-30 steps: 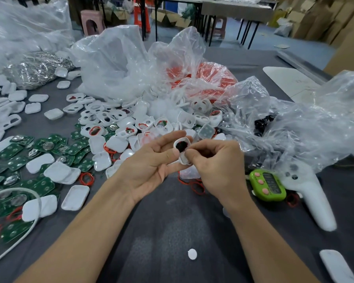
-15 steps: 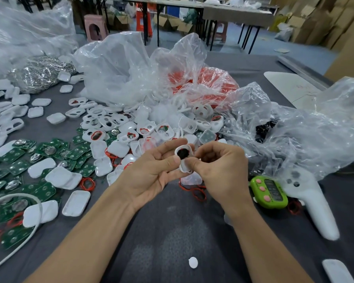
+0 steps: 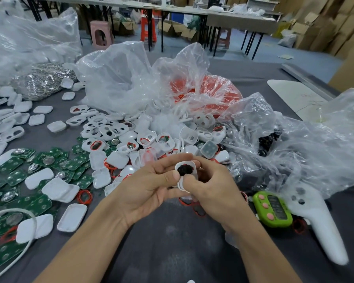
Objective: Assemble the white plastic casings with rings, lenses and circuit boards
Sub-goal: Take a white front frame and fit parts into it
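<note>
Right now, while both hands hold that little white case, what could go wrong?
The small white plastic casing is pinched between the left hand and the right hand. It could slip and get lost in the heap of similar white casings just behind. The black round piece in its opening might pop out or sit crooked if pressed unevenly.

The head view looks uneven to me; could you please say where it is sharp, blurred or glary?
Head view: the white plastic casing held by the left hand and right hand is sharp; the green circuit boards at lower left are smeared; the clear crinkled plastic bag shows white glare.
</note>
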`<state>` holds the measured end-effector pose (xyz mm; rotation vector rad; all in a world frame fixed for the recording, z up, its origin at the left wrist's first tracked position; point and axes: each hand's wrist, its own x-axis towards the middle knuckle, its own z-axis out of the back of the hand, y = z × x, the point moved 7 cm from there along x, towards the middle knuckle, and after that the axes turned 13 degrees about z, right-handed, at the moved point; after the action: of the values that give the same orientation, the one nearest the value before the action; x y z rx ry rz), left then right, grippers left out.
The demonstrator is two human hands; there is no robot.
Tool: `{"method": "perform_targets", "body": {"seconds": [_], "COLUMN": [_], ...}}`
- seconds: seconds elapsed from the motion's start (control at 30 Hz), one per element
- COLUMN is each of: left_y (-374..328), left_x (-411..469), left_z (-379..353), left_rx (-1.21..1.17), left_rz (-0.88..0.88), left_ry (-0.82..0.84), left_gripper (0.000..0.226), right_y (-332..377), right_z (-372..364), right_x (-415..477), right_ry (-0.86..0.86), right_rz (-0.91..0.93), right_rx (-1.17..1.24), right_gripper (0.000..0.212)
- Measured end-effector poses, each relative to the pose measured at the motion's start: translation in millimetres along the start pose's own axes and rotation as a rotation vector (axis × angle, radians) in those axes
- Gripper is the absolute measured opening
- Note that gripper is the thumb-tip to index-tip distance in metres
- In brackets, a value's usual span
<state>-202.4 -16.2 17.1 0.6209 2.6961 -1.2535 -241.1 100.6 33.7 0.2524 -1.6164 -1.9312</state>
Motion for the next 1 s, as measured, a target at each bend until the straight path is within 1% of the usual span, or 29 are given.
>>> {"method": "perform_targets", "body": {"seconds": [0.07,0.13,0.37,0.5,0.57,0.67,0.73,0.8,0.9,1.0], "left_y": [0,1,1,-3,-5,-7,-7,-7,-6,-4], "left_x": [0,0,2,1,0,0,0,0,0,0], "left_z": [-1,-1,-2,-3,-4,-4,-4,-3,-2,-3], "left_rx": [0.000,0.012,0.017,-0.006,0.006,0.016,0.021,0.019,0.020,0.039], "left_rz": [0.009,0.017,0.010,-0.008,-0.023,-0.031,-0.030,-0.029,-0.027,-0.022], "left_ry": [0.028,0.037,0.030,0.030,0.026,0.026,0.028,0.020,0.009,0.015], "left_gripper": [0.056,0.060,0.060,0.058,0.056,0.054,0.055,0.058,0.060,0.059], "right_y": [0,-1,-1,6,6,2,2,2,1,-1], "right_z": [1,3,4,0,3,10,10,9,9,7], "right_x": [-1,-2,-3,-6,-7,-6,-5,-5,-4,-5], "right_ry": [0.049,0.090,0.051,0.084,0.040,-0.036,-0.039,-0.038,-0.061,-0.081], "right_rz": [-0.030,-0.058,-0.108,-0.162,-0.205,-0.218,-0.196,-0.156,-0.104,-0.094], "right_rx": [0.091,0.134,0.230,0.444,0.507,0.466,0.424,0.380,0.320,0.302], "right_gripper": [0.015,0.016,0.016,0.019,0.022,0.019,0.022,0.016,0.023,0.023]}}
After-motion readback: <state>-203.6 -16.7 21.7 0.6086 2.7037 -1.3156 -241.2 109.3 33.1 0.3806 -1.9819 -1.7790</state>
